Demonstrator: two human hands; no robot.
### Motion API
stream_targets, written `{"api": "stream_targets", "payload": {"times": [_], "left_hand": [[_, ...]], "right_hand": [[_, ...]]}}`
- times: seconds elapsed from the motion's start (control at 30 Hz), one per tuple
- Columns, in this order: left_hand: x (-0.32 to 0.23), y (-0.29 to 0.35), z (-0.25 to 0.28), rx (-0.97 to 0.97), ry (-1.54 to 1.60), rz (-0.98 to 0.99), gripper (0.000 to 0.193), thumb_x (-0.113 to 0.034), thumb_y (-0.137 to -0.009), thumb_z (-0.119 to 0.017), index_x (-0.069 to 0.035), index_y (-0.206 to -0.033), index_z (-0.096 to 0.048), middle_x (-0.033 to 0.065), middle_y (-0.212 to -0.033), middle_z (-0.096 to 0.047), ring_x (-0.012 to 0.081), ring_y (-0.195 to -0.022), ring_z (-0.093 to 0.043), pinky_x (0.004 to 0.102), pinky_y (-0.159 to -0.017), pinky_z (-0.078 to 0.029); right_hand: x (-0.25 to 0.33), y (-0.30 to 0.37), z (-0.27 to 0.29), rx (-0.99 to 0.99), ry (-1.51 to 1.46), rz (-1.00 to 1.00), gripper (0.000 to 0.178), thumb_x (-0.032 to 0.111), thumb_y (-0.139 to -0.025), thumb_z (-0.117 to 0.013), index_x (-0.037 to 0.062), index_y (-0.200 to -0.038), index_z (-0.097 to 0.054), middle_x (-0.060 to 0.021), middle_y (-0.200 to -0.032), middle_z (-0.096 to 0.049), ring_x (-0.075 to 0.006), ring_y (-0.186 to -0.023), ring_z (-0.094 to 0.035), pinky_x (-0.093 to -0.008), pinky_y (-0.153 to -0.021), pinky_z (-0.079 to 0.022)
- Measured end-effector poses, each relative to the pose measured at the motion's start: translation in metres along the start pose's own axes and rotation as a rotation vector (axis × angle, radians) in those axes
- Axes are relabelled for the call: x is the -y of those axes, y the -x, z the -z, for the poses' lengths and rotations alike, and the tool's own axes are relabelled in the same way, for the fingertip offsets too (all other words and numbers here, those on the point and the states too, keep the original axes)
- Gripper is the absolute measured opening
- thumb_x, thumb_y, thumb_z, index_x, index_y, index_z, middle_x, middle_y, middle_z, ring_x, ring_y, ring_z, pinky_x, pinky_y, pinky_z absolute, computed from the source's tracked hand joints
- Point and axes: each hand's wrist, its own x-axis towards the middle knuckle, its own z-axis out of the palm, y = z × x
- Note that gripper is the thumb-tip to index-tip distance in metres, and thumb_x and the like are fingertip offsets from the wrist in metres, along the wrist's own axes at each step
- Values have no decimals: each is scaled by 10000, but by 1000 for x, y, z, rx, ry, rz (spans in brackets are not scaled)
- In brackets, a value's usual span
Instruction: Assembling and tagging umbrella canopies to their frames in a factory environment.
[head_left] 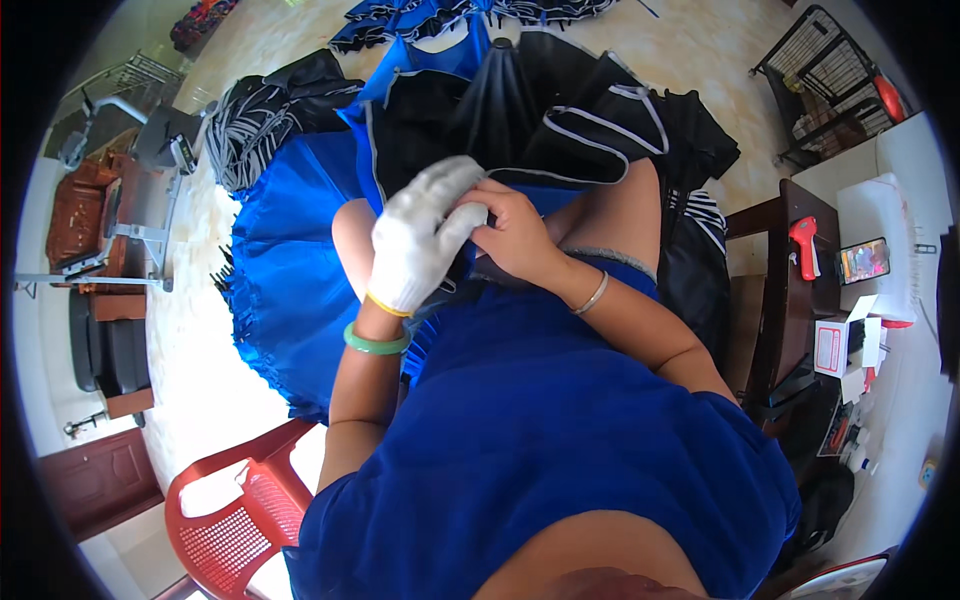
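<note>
An umbrella with a black canopy [495,110], edged in pale piping, spreads in front of my lap. Blue cloth shows along its left side. My left hand [420,235], in a white knitted glove, is closed at the canopy's near edge, thumb and fingers pinched together. Bare, my right hand [515,228] meets it there, its fingers bent against the gloved fingertips. The small part between the fingers is mostly hidden, though the canopy's piped edge runs right up to it. A wide blue umbrella canopy [300,250] lies to the left of my legs.
Black umbrellas with striped edges [255,125] are heaped at the far left, and more blue ones [420,20] lie beyond. A red plastic chair [245,510] stands at my lower left. At right, a dark wooden table [790,290] bears a red tool [804,245] and a phone [864,261].
</note>
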Motion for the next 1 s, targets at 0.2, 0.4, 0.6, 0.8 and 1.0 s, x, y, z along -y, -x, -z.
{"api": "stream_targets", "payload": {"times": [0.2,0.4,0.6,0.8,1.0], "left_hand": [[-6,8,-16,44,13,-92,285,-104,-827,-596,-25,-1099,-630,119,-1123,-641,280,-976,-638,342,-844,-502],[-6,2,-26,40,463,172,237,-98,-842,-572,-22,-1054,-648,125,-1080,-654,285,-930,-638,341,-812,-505],[7,-9,-48,379,442,66,252,-105,-848,-517,-3,-1039,-646,126,-967,-645,229,-877,-626,306,-780,-482],[24,-9,-73,377,444,146,208,-170,-850,-548,-46,-972,-661,100,-864,-650,251,-799,-628,321,-720,-490],[13,-4,-100,249,56,-115,191,-281,-839,-591,-111,-885,-664,62,-818,-645,271,-739,-629,355,-649,-506]], "right_hand": [[1,17,18,-15,142,93,133,10,-789,-644,-4,-918,-671,-97,-901,-605,-207,-786,-605,-285,-680,-475],[6,26,51,-1,51,-64,140,1,-845,-618,-16,-976,-665,-29,-935,-590,-119,-787,-579,-231,-689,-495],[10,48,85,-17,-345,-248,178,30,-871,-617,-8,-1039,-662,-40,-989,-623,-111,-833,-606,-254,-751,-528],[-2,62,109,20,-682,-328,219,15,-882,-598,-19,-1095,-639,-64,-938,-632,-151,-905,-642,-252,-795,-532],[5,61,113,-120,-305,-269,165,50,-865,-637,-4,-1018,-666,-59,-895,-655,-134,-768,-637,-238,-718,-513]]}}
